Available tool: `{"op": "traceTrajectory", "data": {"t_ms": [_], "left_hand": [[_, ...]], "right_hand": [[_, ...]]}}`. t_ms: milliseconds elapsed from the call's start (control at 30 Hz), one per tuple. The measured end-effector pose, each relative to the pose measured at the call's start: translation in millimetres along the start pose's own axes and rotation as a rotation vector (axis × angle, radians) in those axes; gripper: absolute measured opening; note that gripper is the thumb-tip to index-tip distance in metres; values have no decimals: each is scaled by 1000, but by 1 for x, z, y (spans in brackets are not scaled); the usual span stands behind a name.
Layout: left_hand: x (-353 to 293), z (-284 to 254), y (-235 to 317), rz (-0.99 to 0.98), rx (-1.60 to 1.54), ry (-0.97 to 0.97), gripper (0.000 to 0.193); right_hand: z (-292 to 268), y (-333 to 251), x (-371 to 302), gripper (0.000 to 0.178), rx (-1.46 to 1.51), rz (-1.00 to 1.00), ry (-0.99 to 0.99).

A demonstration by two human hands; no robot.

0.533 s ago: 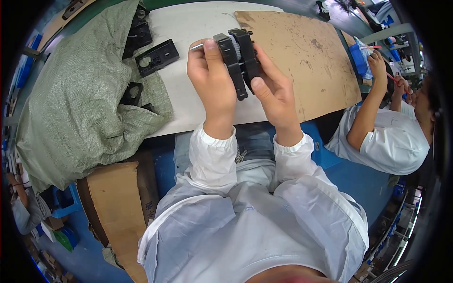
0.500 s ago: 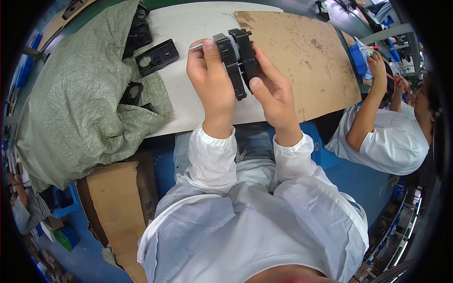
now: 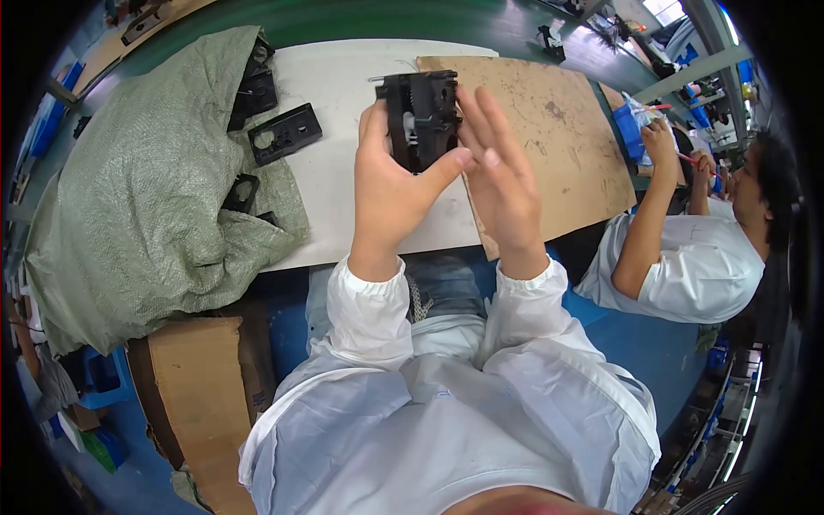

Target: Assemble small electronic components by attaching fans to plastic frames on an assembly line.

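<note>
A black plastic gear housing with pale inner gears is held up above the work surface. My left hand grips it from the left and below, with the thumb across its near side. A thin metal shaft sticks out at its upper left. My right hand is beside its right side, fingers stretched out and apart; whether the fingertips touch the housing I cannot tell. To the left, a loose black rectangular cover with a round hole lies next to the mouth of a woven sack, where several similar black parts show.
White board and a scuffed brown cardboard sheet cover the table. A cardboard box stands below the sack. At right, a co-worker in a white shirt handles a red thin tool. A small black part lies on the far green surface.
The housing's two halves, apart before, now sit together. It has turned in my left hand. My right hand has loosened from it and its fingers have straightened.
</note>
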State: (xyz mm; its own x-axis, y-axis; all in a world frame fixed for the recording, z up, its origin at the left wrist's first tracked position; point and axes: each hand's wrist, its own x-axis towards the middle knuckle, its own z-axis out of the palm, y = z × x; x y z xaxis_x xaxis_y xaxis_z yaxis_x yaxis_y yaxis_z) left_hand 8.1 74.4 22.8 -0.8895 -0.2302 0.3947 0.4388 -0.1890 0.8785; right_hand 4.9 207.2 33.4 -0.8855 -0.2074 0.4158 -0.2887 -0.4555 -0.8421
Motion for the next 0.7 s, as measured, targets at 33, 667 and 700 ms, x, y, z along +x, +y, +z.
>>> {"op": "traceTrajectory", "data": {"t_ms": [33,667,700], "left_hand": [[-1,-2,3,6,-3,4,48],[6,-34,0,8,526,175,46],[10,-38,-4,17,528,178,46]], "right_hand": [[-3,-5,2,55,-3,-2,-7],[-46,13,123,29,-172,480,-337],[-54,23,143,27,-175,536,-245]]}}
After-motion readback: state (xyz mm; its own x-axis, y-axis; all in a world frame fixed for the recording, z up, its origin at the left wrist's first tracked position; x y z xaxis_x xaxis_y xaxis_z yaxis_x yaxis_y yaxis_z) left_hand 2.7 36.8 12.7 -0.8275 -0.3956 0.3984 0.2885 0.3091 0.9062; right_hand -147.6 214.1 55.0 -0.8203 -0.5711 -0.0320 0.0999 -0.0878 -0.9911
